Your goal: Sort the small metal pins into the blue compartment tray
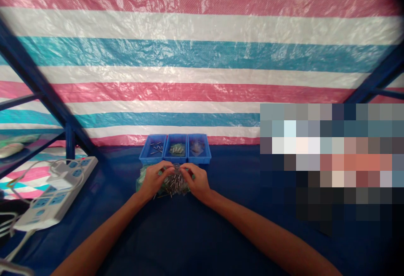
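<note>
Both my hands rest on a clear plastic bag full of small metal pins, lying on the blue table just in front of three blue trays. My left hand has its fingers curled over the bag's left side. My right hand pinches the bag's upper right edge. The left blue tray holds several loose metal pins. The middle blue tray and the right blue tray hold small bagged parts that I cannot make out.
A white power strip with cables lies at the left edge of the blue table. Blue shelf posts slant up at both sides. A striped tarp closes off the back. A blurred patch covers the right.
</note>
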A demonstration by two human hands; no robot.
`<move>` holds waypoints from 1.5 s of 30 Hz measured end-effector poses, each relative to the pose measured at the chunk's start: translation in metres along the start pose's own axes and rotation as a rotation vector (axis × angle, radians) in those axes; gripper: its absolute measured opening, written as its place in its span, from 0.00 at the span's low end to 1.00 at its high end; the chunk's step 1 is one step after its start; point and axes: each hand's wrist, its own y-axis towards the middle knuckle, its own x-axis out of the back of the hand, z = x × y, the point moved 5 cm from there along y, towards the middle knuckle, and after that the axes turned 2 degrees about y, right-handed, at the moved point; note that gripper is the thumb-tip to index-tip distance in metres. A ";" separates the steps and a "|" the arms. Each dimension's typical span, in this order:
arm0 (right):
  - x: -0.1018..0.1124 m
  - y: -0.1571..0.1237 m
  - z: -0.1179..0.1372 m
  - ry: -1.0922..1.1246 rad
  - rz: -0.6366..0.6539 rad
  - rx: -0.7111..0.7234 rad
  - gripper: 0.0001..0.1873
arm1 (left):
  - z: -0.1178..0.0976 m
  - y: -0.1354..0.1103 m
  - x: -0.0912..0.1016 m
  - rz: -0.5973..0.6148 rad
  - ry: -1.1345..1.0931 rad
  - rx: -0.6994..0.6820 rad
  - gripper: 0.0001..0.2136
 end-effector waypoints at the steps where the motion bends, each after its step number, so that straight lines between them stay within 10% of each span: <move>1: 0.000 0.000 0.000 0.009 -0.004 -0.006 0.10 | 0.003 0.000 0.000 -0.011 -0.019 0.035 0.08; 11: 0.000 0.001 0.002 -0.021 0.001 0.092 0.11 | 0.007 0.000 -0.006 0.044 -0.329 0.177 0.12; 25: 0.001 0.000 -0.001 0.004 0.000 -0.018 0.09 | -0.006 0.002 0.004 -0.052 0.017 -0.090 0.08; 38: 0.000 0.000 -0.001 -0.005 -0.005 0.072 0.10 | 0.009 -0.002 -0.007 0.007 -0.433 0.227 0.15; 45: 0.003 0.001 0.000 0.016 -0.042 0.043 0.07 | -0.002 -0.001 0.000 0.051 -0.180 0.066 0.13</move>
